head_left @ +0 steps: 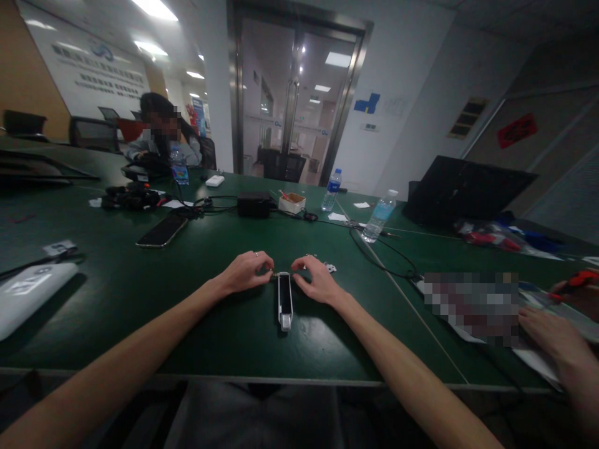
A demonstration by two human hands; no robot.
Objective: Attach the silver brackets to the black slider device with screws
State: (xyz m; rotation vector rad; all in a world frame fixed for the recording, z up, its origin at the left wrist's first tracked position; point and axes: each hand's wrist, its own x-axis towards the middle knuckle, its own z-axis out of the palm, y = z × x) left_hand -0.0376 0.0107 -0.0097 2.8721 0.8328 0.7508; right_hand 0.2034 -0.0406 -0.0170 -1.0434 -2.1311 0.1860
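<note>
1. Grip: my L hand [246,272] and R hand [318,280] were low and curled inward, fingertips nearly meeting. My L fingertips [269,269] seemed to pinch a tiny metal bit [277,274], though it's too small to be sure.
2. Work in hand: fine fiddling w/ that bit, just above a black-and-white slim device [284,300].
3. The device lay lengthwise on the green table [103,330], just below my hands, untouched.
4. Small metal pcs [330,267] sat just past my R hand.
5. Phone [162,230] and black power brick [254,204] lay well ahead.

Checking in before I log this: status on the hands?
Left hand, right hand at top end of black-and-white device. Small metal piece beyond right hand. Black cable further right.
</note>
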